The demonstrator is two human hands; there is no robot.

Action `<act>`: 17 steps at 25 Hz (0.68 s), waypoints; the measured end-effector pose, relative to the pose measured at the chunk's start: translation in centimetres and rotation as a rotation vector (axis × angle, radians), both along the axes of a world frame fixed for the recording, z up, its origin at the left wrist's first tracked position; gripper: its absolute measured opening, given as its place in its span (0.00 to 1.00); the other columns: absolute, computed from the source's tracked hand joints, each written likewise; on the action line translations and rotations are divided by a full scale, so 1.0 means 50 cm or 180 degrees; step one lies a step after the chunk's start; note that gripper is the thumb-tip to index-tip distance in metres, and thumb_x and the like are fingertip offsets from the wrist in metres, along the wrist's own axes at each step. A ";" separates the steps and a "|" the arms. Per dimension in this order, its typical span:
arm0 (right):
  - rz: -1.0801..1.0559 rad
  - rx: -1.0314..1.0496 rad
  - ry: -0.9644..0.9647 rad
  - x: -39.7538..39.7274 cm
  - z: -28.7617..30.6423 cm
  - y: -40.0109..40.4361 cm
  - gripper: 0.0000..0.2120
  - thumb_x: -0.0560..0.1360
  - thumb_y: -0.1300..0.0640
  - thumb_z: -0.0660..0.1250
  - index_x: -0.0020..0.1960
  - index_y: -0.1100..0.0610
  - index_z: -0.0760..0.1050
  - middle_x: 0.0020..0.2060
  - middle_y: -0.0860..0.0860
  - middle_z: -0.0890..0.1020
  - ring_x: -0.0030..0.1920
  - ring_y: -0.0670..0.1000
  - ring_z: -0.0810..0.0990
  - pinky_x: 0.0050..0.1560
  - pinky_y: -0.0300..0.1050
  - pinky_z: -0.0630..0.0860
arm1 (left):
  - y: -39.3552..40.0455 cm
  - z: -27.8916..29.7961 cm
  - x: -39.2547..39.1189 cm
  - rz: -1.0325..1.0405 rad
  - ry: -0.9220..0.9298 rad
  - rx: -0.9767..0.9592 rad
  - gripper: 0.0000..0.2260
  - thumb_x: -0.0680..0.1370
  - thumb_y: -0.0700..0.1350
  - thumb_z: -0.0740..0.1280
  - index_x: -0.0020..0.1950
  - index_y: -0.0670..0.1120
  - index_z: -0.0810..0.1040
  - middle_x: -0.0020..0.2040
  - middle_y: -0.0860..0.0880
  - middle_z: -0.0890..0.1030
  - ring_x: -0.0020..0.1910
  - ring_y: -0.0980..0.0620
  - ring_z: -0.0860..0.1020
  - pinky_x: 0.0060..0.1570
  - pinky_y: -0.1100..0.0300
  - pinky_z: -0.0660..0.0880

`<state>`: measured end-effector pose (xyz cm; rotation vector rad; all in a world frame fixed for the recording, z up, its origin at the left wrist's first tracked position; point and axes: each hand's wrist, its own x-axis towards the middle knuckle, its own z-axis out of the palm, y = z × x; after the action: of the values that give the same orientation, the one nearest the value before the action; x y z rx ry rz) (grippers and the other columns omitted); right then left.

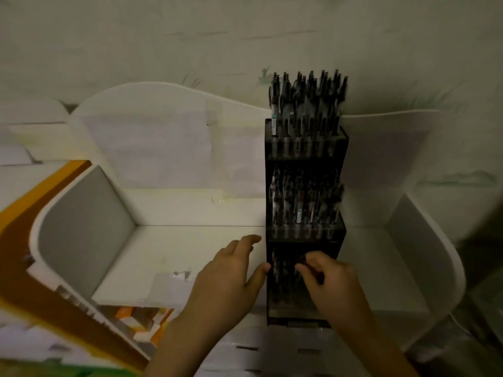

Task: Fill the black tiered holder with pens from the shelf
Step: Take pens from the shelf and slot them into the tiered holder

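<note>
head: right hand (330, 278) grip pinches pens (283, 270) in holder (306, 242) lowest tier.

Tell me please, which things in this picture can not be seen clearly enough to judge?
- Lowest tier of the black tiered holder, head view: the right hand covers it, so its pen count cannot be told.
- What the right hand's curled fingers pinch: dark and blurred.
- Pen labels in the upper tiers: too small, blurred.
- Orange and white boxes: print smeared by blur.
- Left hand touches the holder's side.
</note>
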<state>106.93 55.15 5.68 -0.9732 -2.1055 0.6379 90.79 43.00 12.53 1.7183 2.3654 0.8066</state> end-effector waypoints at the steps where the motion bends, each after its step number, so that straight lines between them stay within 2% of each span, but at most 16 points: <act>1: 0.0026 -0.0084 -0.0065 0.000 -0.010 0.001 0.04 0.74 0.54 0.72 0.45 0.54 0.80 0.35 0.46 0.83 0.36 0.43 0.81 0.37 0.40 0.79 | -0.005 0.003 0.007 0.0038 -0.0003 -0.0013 0.23 0.79 0.61 0.57 0.73 0.60 0.58 0.67 0.59 0.71 0.57 0.57 0.75 0.53 0.62 0.74; 7: 0.0068 -0.0229 -0.0178 0.006 -0.010 0.003 0.08 0.73 0.51 0.73 0.50 0.54 0.82 0.41 0.48 0.85 0.39 0.46 0.82 0.40 0.36 0.77 | -0.027 0.011 0.048 0.0257 0.0083 -0.0014 0.23 0.79 0.61 0.57 0.73 0.61 0.57 0.68 0.60 0.71 0.59 0.58 0.74 0.52 0.64 0.71; 12: 0.0097 0.0192 -0.0024 0.046 0.053 -0.023 0.16 0.71 0.46 0.73 0.57 0.49 0.79 0.48 0.46 0.84 0.46 0.46 0.81 0.44 0.38 0.77 | -0.051 0.004 0.090 0.0443 0.0198 0.0128 0.23 0.80 0.60 0.57 0.73 0.62 0.55 0.67 0.60 0.71 0.58 0.57 0.74 0.51 0.63 0.71; 15: 0.0565 0.0428 0.0180 0.049 0.101 -0.046 0.22 0.72 0.42 0.68 0.64 0.47 0.75 0.56 0.45 0.80 0.55 0.46 0.79 0.53 0.42 0.78 | -0.072 0.000 0.108 0.0597 0.0326 0.0275 0.24 0.80 0.60 0.57 0.74 0.63 0.54 0.68 0.60 0.70 0.62 0.58 0.71 0.54 0.64 0.71; 17: 0.0948 0.0536 0.0054 0.038 0.117 -0.064 0.25 0.73 0.39 0.65 0.67 0.45 0.71 0.61 0.44 0.77 0.61 0.46 0.76 0.59 0.43 0.76 | -0.093 0.001 0.115 0.0754 0.0402 0.0362 0.25 0.79 0.60 0.57 0.75 0.63 0.53 0.71 0.60 0.68 0.65 0.59 0.69 0.59 0.64 0.69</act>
<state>108.84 51.97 11.52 -0.5648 -2.2681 0.5990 96.53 38.33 12.56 1.5919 2.6954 0.9065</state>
